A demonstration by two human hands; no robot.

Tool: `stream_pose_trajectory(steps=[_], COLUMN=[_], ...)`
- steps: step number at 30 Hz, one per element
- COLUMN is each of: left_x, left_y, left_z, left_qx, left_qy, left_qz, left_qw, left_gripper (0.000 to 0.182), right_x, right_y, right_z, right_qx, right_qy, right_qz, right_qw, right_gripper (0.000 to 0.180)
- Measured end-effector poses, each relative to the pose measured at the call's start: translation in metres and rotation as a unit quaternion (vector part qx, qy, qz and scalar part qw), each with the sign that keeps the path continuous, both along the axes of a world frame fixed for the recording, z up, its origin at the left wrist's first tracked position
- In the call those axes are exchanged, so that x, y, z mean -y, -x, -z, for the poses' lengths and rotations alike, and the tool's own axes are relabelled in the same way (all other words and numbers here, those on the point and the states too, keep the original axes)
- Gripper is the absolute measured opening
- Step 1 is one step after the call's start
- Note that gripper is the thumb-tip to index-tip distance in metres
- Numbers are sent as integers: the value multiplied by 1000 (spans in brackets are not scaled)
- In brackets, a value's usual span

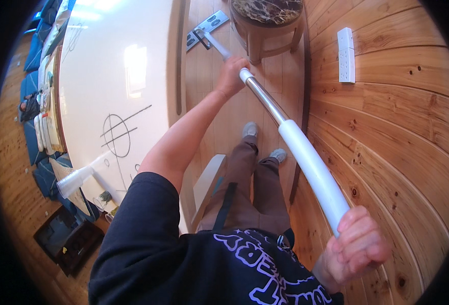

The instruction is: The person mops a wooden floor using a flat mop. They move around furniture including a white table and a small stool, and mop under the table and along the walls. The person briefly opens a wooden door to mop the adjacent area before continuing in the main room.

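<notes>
Both hands hold the long white and metal telescopic handle of a flat mop, which runs diagonally across the view. My left hand is closed around the pole near its middle, just above the lower white section. At lower right my right hand grips the pole's upper end. The flat mop head lies on the wood-look floor at the top, partly hidden behind the table edge, with a black hinge frame at the joint.
A glossy cream table stands on the left, with stacked clear plastic cups on it. A round stool with a dark marbled seat stands beyond my feet. The wood-plank wall bears a power socket strip. A person is at far left.
</notes>
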State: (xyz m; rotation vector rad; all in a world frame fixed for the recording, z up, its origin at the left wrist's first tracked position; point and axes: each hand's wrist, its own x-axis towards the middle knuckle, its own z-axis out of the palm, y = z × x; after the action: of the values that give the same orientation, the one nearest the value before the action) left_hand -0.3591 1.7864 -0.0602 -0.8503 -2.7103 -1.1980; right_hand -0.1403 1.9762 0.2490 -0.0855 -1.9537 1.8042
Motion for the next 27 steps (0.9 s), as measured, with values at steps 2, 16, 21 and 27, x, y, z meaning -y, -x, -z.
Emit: stream_pose_trajectory(steps=[2,16,21,27], left_x=[-5,-84,-99,-105], left_y=[-17,-192,-230,-224], left_z=[-8,-103,-126,-148], left_qx=[-6,72,121,178], left_qy=[8,-71,-65,-55], left_qz=[-9,-60,-4,80], left_qw=[1000,993,991,979], left_gripper=[25,24,22,36], right_x=[-3,-76,-102,-115], right_y=[-10,-88,-112,-113], right_z=[-16,-159,-184,-180], right_qx=[9,-22,-1,-50], right_qy=[-7,61,42,68], right_qz=[27,-83,-110,-25], right_qw=[1000,994,993,996], right_gripper=[21,10,10,15])
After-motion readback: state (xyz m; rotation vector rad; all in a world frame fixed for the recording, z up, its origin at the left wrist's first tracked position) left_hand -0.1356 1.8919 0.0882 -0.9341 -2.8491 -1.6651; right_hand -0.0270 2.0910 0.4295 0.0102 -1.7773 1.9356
